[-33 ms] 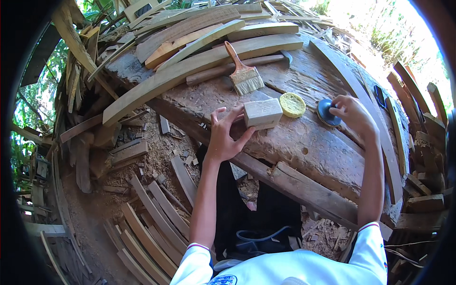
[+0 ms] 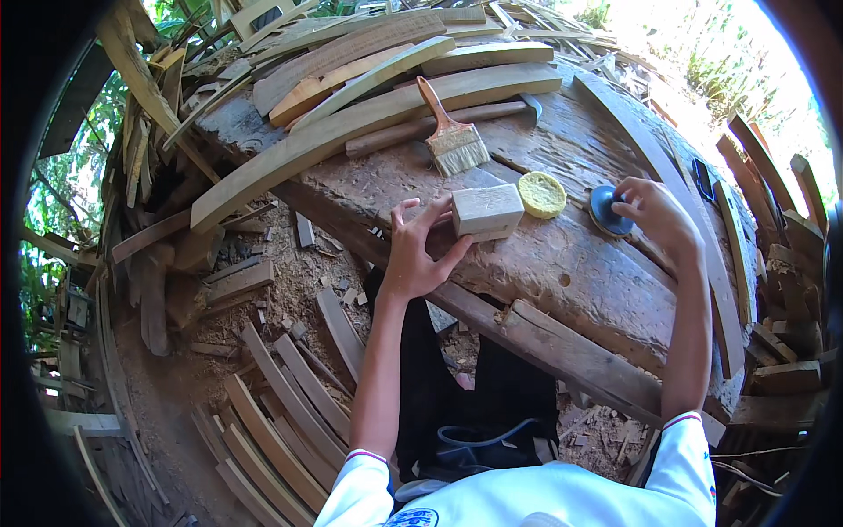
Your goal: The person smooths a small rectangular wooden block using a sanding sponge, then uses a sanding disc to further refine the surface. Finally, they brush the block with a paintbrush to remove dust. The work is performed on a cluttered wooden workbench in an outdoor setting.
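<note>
My left hand (image 2: 423, 250) has its thumb and fingers around the left end of a pale wooden block (image 2: 488, 212) on the rough workbench (image 2: 571, 290). Just right of the block lies a round yellow pad (image 2: 542, 195), apart from both hands. Farther right, my right hand (image 2: 654, 211) pinches the knob of a dark round disc (image 2: 606, 215), which rests on or just over the bench; its underside is hidden. A wide paintbrush (image 2: 457, 149) with a brown handle lies beyond the block. Behind it is a hammer (image 2: 421, 130) with a wooden handle and a dark head.
A long curved plank (image 2: 378, 114) lies along the bench's far left, with more boards stacked behind. Another dark board (image 2: 667, 184) runs down the right side, beside a dark phone-like object (image 2: 702, 178). Below left, curved wood strips (image 2: 272, 430) lie on the chip-strewn ground.
</note>
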`<control>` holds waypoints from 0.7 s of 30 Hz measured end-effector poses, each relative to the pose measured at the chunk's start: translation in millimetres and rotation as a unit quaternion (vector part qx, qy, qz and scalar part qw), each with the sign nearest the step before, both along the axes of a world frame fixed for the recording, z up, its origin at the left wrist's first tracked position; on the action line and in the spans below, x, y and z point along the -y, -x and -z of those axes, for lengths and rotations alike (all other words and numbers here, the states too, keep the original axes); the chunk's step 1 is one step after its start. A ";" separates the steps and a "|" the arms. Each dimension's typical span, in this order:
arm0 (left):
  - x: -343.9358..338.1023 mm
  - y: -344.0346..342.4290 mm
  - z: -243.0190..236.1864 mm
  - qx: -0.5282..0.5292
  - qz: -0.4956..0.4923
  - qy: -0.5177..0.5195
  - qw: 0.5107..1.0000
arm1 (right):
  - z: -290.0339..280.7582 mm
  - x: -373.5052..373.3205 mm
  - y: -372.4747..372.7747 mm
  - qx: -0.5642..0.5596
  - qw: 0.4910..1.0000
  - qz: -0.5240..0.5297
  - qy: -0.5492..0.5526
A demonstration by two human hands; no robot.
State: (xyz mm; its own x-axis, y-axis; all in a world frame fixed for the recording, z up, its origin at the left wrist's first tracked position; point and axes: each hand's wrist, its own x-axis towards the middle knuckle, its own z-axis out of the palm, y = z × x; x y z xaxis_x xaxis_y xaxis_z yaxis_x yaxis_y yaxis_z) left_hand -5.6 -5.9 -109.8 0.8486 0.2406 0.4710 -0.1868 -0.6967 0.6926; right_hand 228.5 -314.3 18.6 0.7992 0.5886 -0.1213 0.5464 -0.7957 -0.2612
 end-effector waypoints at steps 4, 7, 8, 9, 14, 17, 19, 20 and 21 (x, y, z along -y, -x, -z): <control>1.4 2.3 -7.9 -0.015 0.022 0.005 1.000 | 0.3 4.2 1.8 0.062 0.996 -0.061 -0.026; 0.7 2.4 -8.7 -0.010 0.032 0.004 0.999 | -16.0 -12.7 19.3 0.124 0.970 -0.128 -0.166; 0.9 2.8 -6.9 -0.006 0.035 0.003 0.999 | -17.9 -21.9 27.3 0.147 0.952 -0.153 -0.219; 0.9 4.0 -6.2 -0.007 0.039 0.004 0.999 | -18.8 -32.6 36.3 0.141 0.942 -0.184 -0.242; 3.7 8.9 -12.8 -0.082 0.089 0.067 0.990 | -5.6 -73.6 86.0 0.114 0.915 -0.311 -0.231; 19.6 12.9 -17.8 0.055 0.101 0.202 0.973 | 3.7 -77.3 89.8 0.061 0.916 -0.302 -0.257; 21.2 11.2 -33.5 0.100 0.084 0.147 0.980 | 8.4 -69.4 89.5 0.015 0.905 -0.286 -0.314; 24.6 9.4 -46.1 0.124 0.075 0.120 0.982 | 19.4 -66.7 83.4 0.038 0.903 -0.287 -0.317; 37.4 6.9 -70.0 0.131 0.041 0.076 0.988 | 30.2 -64.9 82.0 -0.040 0.909 -0.252 -0.330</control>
